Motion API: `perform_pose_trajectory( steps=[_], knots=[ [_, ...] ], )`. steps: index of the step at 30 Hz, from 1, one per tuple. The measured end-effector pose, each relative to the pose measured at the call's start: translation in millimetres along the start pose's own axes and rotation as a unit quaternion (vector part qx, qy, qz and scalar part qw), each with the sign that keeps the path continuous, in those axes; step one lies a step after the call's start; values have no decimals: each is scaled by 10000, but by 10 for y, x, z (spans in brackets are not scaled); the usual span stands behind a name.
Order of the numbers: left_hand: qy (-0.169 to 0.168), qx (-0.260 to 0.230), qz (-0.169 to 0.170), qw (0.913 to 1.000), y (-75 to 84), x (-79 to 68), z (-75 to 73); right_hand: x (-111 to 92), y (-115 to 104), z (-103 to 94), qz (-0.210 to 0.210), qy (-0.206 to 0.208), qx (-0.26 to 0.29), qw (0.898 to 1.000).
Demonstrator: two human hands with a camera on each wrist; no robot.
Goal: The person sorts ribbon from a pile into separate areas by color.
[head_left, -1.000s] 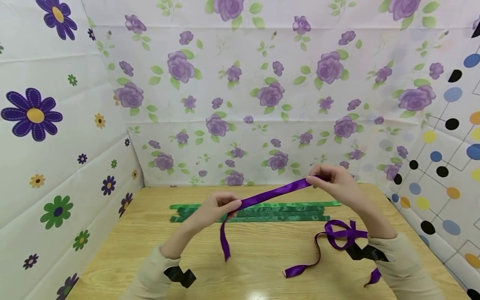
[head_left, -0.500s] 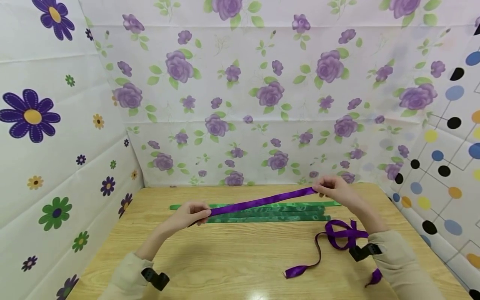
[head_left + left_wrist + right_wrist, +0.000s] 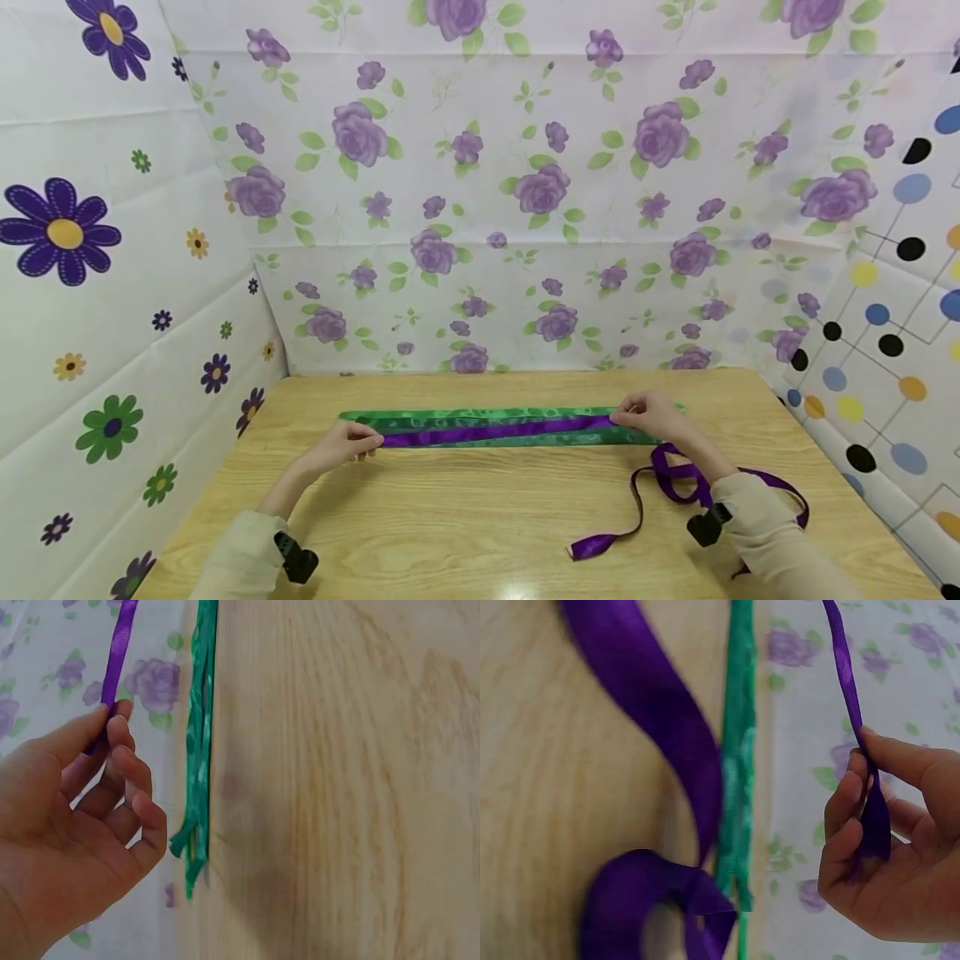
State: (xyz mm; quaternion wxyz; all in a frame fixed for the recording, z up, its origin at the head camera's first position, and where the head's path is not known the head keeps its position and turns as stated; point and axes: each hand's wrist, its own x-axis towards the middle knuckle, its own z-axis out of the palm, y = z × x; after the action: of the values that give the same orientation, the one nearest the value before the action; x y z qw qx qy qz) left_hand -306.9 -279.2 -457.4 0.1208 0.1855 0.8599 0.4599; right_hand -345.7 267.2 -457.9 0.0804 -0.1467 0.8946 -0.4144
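Observation:
A satiny purple ribbon (image 3: 495, 432) stretches nearly level between both hands, over several green ribbons (image 3: 465, 413) laid side by side across the table. My left hand (image 3: 339, 448) pinches its left end between thumb and forefinger; in the left wrist view the other fingers of that hand (image 3: 97, 802) are loosely bent. At the other end my right hand (image 3: 660, 418) pinches it, and a short tail of the ribbon (image 3: 875, 829) hangs inside the palm in the right wrist view. In the head view, the purple ribbon hides part of the green ones.
A loose, looped purple ribbon (image 3: 592, 547) lies at the right of the wooden table (image 3: 465, 517), partly under the right forearm. Flowered cloth (image 3: 495, 192) hangs behind the table, with patterned cloths at both sides. Each wrist wears a small black camera (image 3: 296, 560).
My hands first spread the purple ribbon wider as the left slid leftward, then both came lower, the right one most. The ribbon now looks more level over the green ribbons.

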Motion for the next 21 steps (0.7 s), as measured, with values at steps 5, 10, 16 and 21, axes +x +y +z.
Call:
perform_pose_trajectory(
  steps=[5,10,16,21],
  knots=[
    [50,149,-508,9986,-129,-33,-11,0,155,152,91,-295,-98,9995],
    [382,570,-1061,9920,-238,-76,27,-54,240,268,263,-398,-245,9986],
    [825,757,-1451,9831,-292,-59,83,-87,275,292,208,-293,-781,9963],
    [858,978,-1492,9802,-285,-39,118,-154,260,247,545,-393,-1061,9921]
  ],
)
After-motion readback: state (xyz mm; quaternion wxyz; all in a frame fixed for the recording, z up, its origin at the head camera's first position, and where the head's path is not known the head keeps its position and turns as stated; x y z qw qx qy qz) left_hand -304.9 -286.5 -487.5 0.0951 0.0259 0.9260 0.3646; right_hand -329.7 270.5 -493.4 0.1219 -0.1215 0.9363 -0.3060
